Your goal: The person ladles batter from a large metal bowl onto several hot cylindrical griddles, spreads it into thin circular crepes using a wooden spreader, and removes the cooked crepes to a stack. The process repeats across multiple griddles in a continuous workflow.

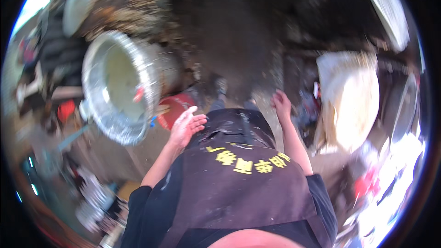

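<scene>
Below my head: dark brown cloth apron (248,193) with yellow lettering on it, worn over a black short-sleeved top (154,206).
Left hand (184,130): raised in front of my left side, palm showing, fingers stretched out and slightly parted, holding nothing.
Right hand (282,104): lifted beyond the apron's edge, fingers loosely half curled, with nothing visible in its grasp; motion blur softens the details.
Dull-red rounded object (177,109): just past my left fingers, low down; whether skin meets it, I cannot tell.
Large round basin with a shiny silvery-clear rim (94,80): to my left, near the left hand but apart from it, its inside a murky yellow-green, with a small red-and-white thing (138,94) near the wall closer to me.
Off-white and cream rounded container (351,101): to my right, well apart from the right hand, its surface blurred.
Grey shoe (222,85): ahead of the apron, on a dark, grimy floor (229,32).
Upper left: pile of brown, flaky scraps (138,11), smeared by movement.
Upper right: white curved panel (389,14), bent by the lens.
</scene>
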The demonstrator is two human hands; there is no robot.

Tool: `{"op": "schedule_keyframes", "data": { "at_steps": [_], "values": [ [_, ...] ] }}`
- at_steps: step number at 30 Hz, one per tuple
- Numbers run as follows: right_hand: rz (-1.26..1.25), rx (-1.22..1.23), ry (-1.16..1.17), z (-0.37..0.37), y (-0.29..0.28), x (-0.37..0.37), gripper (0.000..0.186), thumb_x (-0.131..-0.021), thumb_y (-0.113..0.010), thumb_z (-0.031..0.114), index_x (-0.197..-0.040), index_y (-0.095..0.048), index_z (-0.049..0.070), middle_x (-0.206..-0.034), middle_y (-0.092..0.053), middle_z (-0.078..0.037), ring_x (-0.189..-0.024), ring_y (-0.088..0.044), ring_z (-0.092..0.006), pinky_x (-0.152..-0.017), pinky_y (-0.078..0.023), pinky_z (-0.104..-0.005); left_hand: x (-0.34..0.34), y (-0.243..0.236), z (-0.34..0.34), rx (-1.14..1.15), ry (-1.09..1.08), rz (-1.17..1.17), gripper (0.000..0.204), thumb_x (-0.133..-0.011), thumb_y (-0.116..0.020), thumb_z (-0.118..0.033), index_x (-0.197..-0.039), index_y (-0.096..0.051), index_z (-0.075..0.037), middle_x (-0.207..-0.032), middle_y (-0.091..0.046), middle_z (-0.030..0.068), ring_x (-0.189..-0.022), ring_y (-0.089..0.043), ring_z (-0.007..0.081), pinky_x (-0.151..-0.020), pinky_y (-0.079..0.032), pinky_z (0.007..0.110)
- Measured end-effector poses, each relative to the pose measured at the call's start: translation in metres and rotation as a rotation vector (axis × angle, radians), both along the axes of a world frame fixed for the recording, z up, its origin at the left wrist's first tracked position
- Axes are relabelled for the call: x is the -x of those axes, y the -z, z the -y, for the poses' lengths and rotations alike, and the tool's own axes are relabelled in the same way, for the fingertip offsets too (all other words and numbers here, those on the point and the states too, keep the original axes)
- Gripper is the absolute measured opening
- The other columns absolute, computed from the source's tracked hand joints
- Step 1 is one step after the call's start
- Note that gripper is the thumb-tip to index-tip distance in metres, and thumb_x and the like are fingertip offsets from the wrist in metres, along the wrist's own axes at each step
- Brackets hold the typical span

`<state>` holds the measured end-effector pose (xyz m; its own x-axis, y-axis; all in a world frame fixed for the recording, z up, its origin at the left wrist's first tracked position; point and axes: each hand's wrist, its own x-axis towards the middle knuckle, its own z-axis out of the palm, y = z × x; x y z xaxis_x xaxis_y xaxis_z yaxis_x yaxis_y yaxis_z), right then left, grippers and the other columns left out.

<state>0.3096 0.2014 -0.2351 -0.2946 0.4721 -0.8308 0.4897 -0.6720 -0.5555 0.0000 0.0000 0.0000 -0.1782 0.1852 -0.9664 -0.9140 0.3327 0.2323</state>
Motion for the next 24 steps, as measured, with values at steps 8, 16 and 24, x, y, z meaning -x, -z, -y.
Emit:
{"op": "schedule_keyframes", "data": {
  "at_steps": [8,16,24],
  "values": [
    [-0.349,-0.422,-0.670,-0.132,-0.086,0.235,0.032,-0.087,-0.055,0.003,-0.119,-0.058,0.002,-0.090,-0.067,-0.009,-0.076,-0.065,-0.0129,-0.065,-0.053,-0.0254,0.067,0.039,0.038,-0.358,-0.868,-0.207,0.032,-0.099,-0.046,-0.031,-0.115,-0.050,-0.005,-0.110,-0.062,0.0212,-0.102,-0.062,0.0331,-0.087,-0.052,0.046],
    [-0.693,-0.719,-1.158,-0.049,-0.213,0.430,0.033,-0.086,-0.060,0.007,-0.119,-0.058,0.004,-0.097,-0.068,-0.014,-0.088,-0.067,-0.0220,-0.080,-0.054,-0.0318,0.139,0.100,0.026,-0.445,-1.120,-0.095,0.027,-0.094,-0.057,-0.022,-0.108,-0.053,0.002,-0.099,-0.064,0.0182,-0.089,-0.064,0.0272,-0.081,-0.054,0.042],
    [-0.528,-0.361,-1.511,0.070,-0.244,0.543,0.048,-0.083,-0.065,0.026,-0.121,-0.056,-0.001,-0.091,-0.068,-0.022,-0.085,-0.068,-0.0295,-0.075,-0.053,-0.0365,0.162,0.006,0.025,-0.370,-0.710,-0.572,0.019,-0.092,-0.061,-0.016,-0.101,-0.052,-0.003,-0.081,-0.064,0.0088,-0.057,-0.060,0.0125,-0.051,-0.052,0.026]
  ]
}}
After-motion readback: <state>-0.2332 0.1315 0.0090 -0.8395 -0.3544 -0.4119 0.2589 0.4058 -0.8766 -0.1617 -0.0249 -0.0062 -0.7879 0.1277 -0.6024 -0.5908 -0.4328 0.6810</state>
